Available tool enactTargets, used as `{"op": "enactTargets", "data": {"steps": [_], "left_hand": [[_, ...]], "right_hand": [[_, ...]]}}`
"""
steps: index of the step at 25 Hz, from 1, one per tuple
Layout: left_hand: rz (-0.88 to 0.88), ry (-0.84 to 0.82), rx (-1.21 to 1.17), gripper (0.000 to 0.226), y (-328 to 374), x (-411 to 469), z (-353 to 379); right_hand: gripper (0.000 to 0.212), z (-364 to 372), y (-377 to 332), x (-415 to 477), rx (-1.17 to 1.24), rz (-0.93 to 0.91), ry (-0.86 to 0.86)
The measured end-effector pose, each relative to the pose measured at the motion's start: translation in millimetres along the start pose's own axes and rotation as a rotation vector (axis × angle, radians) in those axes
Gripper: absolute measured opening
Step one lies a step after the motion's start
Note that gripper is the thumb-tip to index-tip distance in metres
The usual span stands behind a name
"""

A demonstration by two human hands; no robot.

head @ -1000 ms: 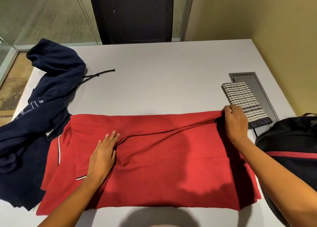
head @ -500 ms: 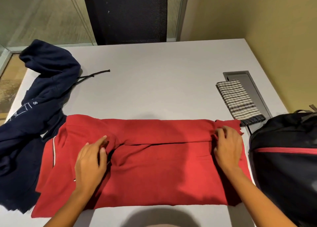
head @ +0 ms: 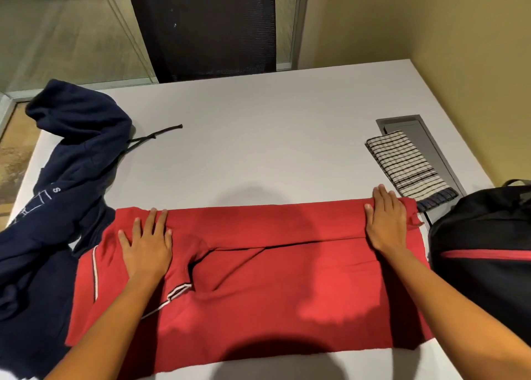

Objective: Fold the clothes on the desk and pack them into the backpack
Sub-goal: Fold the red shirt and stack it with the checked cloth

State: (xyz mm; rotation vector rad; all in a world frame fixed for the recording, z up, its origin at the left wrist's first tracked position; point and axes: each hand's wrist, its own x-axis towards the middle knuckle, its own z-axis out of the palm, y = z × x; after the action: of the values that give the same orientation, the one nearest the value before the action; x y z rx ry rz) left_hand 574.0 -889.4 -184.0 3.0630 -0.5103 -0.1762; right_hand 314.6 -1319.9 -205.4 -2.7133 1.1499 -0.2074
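Observation:
A red polo shirt (head: pixel 273 287) lies spread across the near part of the white desk (head: pixel 258 138), its far edge folded toward me into a long flap. My left hand (head: pixel 146 244) presses flat on the flap near the collar end, fingers straight and spread. My right hand (head: pixel 386 221) presses flat on the flap's right end. A navy hoodie (head: pixel 66 184) lies crumpled at the left. A folded striped cloth (head: pixel 405 164) rests at the right. The black backpack (head: pixel 482 264) with a red stripe stands at the right edge.
A grey cable hatch (head: pixel 408 124) is set into the desk under the striped cloth. A dark mesh chair back (head: pixel 207 26) stands beyond the far edge. A yellow wall runs along the right. The hoodie's drawstring (head: pixel 161 134) trails onto the desk.
Both hands brought the shirt's far edge toward me, laid it down as a flap, then slid outward along the fold. Each now lies flat with straight fingers.

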Motion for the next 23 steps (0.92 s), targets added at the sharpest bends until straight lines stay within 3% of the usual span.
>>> {"op": "enactTargets", "data": {"steps": [4, 8, 13, 15, 18, 20, 23], "left_hand": [[0.179, 0.187, 0.003, 0.050, 2.2, 17.3, -0.7], [0.307, 0.210, 0.103, 0.030, -2.1, 35.9, -8.5], [0.218, 0.258, 0.093, 0.008, -1.3, 44.1, -20.2], [0.190, 0.266, 0.079, 0.006, 0.7, 43.8, -18.7], [0.150, 0.254, 0.004, 0.019, 3.8, 41.3, -14.2], [0.186, 0.266, -0.061, 0.035, 8.3, 36.4, -14.4], [0.326, 0.232, -0.124, 0.039, 17.8, 23.8, -10.9]], "right_hand": [[0.036, -10.6, 4.7, 2.2, -0.090, -0.385, 0.090], [0.034, -25.7, 7.7, 16.0, -0.143, -0.387, 0.062], [0.060, -45.0, 26.5, 43.1, -0.335, -0.520, -0.023], [0.065, -48.2, 30.9, 52.1, -0.405, -0.402, 0.014], [0.033, -46.8, 26.1, 53.1, -0.335, -0.075, 0.079], [0.020, -45.1, 28.0, 50.6, -0.220, -0.074, 0.059], [0.020, -41.6, 38.6, 45.1, -0.186, -0.132, -0.078]]}}
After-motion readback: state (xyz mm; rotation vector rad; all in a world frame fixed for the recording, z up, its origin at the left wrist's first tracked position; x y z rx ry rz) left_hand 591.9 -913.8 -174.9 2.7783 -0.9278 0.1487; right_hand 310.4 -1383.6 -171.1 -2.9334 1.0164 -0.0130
